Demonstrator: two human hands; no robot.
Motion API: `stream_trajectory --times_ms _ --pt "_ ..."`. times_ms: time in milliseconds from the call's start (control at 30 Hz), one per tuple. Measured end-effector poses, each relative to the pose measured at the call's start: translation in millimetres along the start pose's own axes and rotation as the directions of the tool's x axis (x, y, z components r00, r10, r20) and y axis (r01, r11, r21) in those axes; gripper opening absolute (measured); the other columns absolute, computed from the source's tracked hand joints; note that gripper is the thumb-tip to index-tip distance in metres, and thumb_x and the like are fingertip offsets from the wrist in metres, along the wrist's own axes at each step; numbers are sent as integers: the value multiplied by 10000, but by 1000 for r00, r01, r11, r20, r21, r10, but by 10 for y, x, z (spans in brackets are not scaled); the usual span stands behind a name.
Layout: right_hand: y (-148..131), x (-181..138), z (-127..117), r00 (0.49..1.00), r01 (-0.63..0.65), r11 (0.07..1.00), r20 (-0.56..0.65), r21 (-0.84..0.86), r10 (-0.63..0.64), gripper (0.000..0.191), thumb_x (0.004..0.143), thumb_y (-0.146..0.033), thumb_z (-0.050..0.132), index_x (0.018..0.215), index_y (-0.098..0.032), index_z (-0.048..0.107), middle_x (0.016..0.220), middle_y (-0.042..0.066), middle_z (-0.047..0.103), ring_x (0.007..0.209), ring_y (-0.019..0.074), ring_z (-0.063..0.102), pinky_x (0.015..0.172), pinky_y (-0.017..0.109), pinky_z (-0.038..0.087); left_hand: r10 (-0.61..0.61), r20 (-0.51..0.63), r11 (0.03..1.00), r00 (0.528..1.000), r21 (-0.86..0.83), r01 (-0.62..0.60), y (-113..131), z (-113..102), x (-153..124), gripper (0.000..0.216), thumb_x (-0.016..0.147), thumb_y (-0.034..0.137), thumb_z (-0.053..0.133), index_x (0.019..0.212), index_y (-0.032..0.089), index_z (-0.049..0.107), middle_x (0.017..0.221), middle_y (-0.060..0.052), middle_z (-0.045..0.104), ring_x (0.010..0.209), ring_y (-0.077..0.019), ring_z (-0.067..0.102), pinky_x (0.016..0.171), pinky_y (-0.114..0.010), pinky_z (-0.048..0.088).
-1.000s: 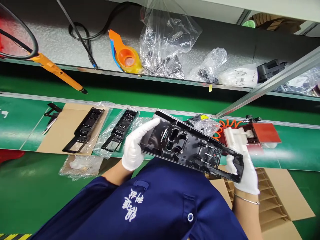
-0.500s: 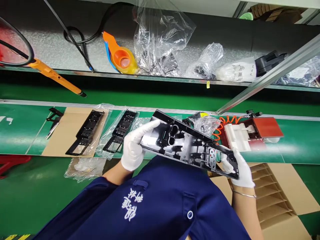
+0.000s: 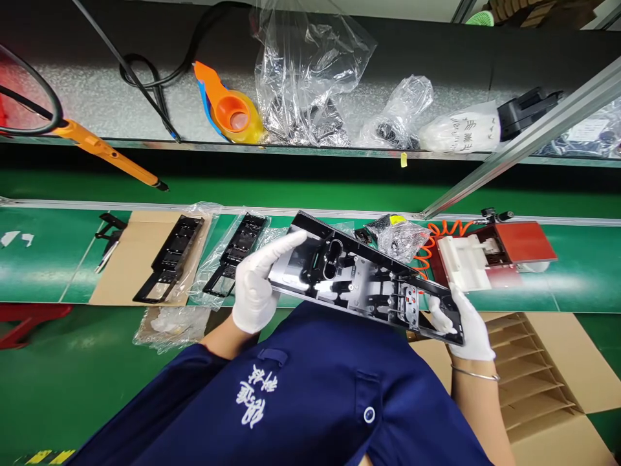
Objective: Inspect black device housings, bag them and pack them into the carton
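Both my white-gloved hands hold a long black plastic housing (image 3: 361, 288) above the bench's front edge, its inner side with posts and ribs facing up. My left hand (image 3: 255, 285) is closed on the wide left end, thumb along the rim. At the narrow right end, my right hand (image 3: 468, 323) grips the frame, its thumb showing through the rectangular opening. The housing tilts down toward the right. Left of it on the bench lie two similar black plastic parts, one (image 3: 174, 259) on cardboard and another (image 3: 237, 252) on clear plastic wrap.
An orange electric screwdriver (image 3: 109, 155) hangs at the left. On the shelf are an orange-and-yellow tape dispenser (image 3: 233, 116) and bagged small parts (image 3: 310, 116). A red-and-white fixture (image 3: 499, 252) with a coiled orange hose stands right. Below is a divided cardboard box (image 3: 528, 375).
The view has shifted slightly. The housing's left end sits a little further left and is tilted slightly differently; both hands keep their hold on it.
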State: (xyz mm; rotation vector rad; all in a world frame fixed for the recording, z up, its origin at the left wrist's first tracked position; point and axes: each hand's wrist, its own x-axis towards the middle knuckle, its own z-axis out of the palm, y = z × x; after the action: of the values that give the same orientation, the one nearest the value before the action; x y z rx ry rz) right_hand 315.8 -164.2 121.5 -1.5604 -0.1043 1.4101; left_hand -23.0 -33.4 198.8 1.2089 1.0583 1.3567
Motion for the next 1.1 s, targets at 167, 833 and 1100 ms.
stream_trajectory --times_ms 167,833,1100 --pt "9 10 -7 1000 -9 1000 -7 10 9 682 683 -743 760 777 -103 546 454 -25 244 356 45 260 369 161 255 7 2 1000 1000 14 -7 17 13 9 692 771 903 524 1023 350 857 1178 -40 796 1325 -360 635 1196 -451 509" --pt "-4 66 16 997 -72 997 -5 22 73 612 785 -706 673 777 -126 479 469 -26 275 353 43 244 365 164 209 -44 37 997 998 -63 47 -27 28 66 637 831 824 550 1057 310 850 1207 -48 785 1337 -348 634 1157 -427 549" --pt "52 60 -144 999 -34 997 -13 -65 33 660 683 -730 749 733 -110 530 607 76 533 425 66 386 386 196 307 -83 -15 996 996 -41 82 -72 -28 87 633 834 825 546 883 274 854 871 -73 805 931 -316 772 752 -414 673"
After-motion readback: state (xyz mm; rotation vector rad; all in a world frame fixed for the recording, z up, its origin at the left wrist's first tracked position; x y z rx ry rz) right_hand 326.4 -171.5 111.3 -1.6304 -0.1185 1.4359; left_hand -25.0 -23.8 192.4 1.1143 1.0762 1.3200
